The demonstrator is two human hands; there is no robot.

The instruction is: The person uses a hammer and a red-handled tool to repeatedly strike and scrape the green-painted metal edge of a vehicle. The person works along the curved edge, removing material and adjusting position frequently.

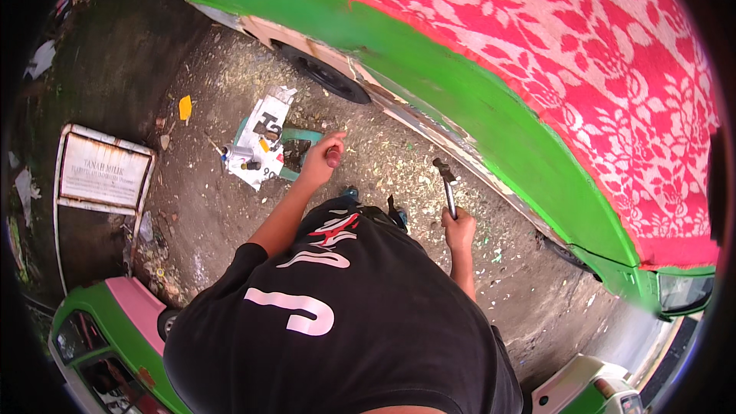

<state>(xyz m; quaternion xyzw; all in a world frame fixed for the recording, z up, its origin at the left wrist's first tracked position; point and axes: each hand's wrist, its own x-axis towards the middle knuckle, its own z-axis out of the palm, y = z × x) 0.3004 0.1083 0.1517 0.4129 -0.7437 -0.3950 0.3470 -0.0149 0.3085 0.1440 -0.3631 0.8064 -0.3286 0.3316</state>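
My right hand (459,230) is closed round the handle of a hammer (450,198); its dark head points up and away from me, beside the lower side of a green vehicle (491,100). My left hand (319,162) is curled round a thing with a reddish-brown, rounded end (333,157), perhaps a handle; the rest of it is hidden. Past that hand, a green frame-like piece (300,136) lies on the ground. Next to it a white printed sheet (259,138) carries several small items, among them a dark cylinder (250,165).
A red and pink floral cloth (583,69) covers the vehicle's top; a wheel (326,77) shows below. Pale chips litter the ground (406,138). At left are a yellow scrap (185,107) and a rusty-framed sign (106,170). Cars stand behind me at lower left (115,330) and right (586,387).
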